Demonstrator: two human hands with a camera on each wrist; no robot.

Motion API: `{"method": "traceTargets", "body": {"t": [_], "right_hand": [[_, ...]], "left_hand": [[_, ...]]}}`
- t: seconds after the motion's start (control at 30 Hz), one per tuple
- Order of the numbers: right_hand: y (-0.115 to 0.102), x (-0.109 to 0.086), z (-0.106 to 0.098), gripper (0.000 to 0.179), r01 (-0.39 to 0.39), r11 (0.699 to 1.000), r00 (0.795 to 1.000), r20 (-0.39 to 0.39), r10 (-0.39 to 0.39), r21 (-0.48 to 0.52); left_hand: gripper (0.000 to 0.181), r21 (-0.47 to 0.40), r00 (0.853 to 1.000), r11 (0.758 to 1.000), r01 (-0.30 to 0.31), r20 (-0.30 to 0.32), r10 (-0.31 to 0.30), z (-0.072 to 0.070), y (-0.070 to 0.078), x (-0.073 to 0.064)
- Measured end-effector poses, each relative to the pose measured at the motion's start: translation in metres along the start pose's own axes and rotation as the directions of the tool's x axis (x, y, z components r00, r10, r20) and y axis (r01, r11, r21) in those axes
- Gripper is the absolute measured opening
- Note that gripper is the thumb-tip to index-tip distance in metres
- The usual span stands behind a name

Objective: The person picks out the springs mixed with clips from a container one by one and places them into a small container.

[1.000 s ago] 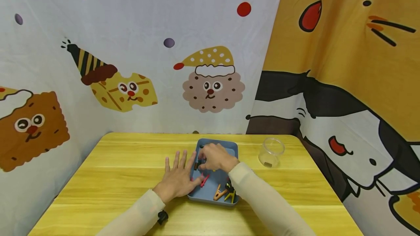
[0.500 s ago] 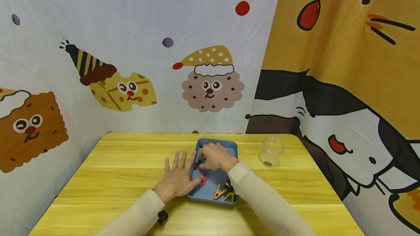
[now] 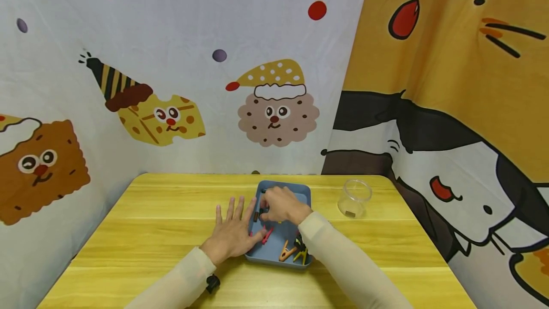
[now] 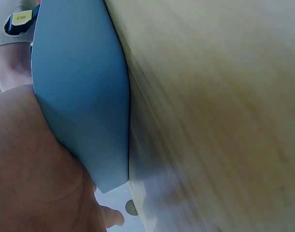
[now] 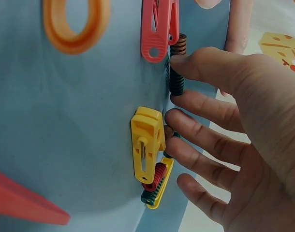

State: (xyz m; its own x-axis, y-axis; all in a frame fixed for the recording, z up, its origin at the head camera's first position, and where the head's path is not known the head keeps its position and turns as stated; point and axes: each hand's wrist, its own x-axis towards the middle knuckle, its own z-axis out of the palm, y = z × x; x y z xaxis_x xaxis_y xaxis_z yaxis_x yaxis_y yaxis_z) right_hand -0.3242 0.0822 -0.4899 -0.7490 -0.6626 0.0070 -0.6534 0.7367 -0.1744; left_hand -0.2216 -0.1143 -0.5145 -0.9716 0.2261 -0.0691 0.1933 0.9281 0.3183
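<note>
A blue tray (image 3: 296, 187) holds several clothespins and coil springs. My left hand (image 3: 231, 235) lies with spread fingers over the tray's left edge, thumb reaching inside; in the left wrist view the palm (image 4: 36, 164) is against the tray's outer wall (image 4: 84, 87). Inside the tray, my right hand (image 3: 280, 204) has its thumb and index finger at a dark green spring (image 5: 176, 83), pinching it beside the wall. A coppery spring (image 5: 180, 44) is in line with it. Below the other fingers lie a yellow clothespin (image 5: 146, 140) and a red spring (image 5: 159, 174). A pink clothespin (image 5: 157, 34) is near the thumb.
An orange clothespin (image 3: 286, 252) and a yellow-and-black cluster (image 3: 301, 247) lie in the tray's near right corner. A clear round container (image 3: 355, 199) stands right of the tray, a small brown patch low on it. The wooden table (image 3: 180, 209) meets printed cloth walls.
Both hands hold almost the same place over the tray. Only a slight shift of the right fingers and of the head view shows.
</note>
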Motion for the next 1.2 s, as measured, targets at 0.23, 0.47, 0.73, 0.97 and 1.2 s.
{"method": "traceTargets", "body": {"t": [0.23,0.47,0.73,0.97,1.2], "right_hand": [[0.001,-0.001,0.000,0.028,0.003,1.000,1.000,-0.003,-0.003,0.006],[0.005,-0.002,0.000,0.027,0.006,1.000,1.000,-0.018,-0.006,0.002],[0.007,-0.007,-0.005,0.025,-0.003,1.000,0.999,-0.038,0.003,-0.005],[0.009,-0.010,-0.008,0.025,-0.013,1.000,0.999,-0.049,0.014,0.011],[0.010,-0.017,-0.015,0.025,-0.028,1.000,0.998,-0.064,0.028,0.004]], "left_hand": [[0.100,-0.001,1.000,1.000,0.002,0.006,-0.002,-0.001,0.000,0.000],[0.100,0.001,1.000,1.000,0.002,0.009,-0.002,-0.001,0.000,0.000],[0.101,-0.004,1.000,1.000,0.002,0.007,-0.002,-0.001,-0.001,0.000],[0.100,-0.001,1.000,1.000,-0.001,0.006,0.001,-0.001,-0.001,-0.001],[0.099,0.007,1.000,1.000,0.000,-0.002,0.000,0.000,0.000,-0.001]]}}
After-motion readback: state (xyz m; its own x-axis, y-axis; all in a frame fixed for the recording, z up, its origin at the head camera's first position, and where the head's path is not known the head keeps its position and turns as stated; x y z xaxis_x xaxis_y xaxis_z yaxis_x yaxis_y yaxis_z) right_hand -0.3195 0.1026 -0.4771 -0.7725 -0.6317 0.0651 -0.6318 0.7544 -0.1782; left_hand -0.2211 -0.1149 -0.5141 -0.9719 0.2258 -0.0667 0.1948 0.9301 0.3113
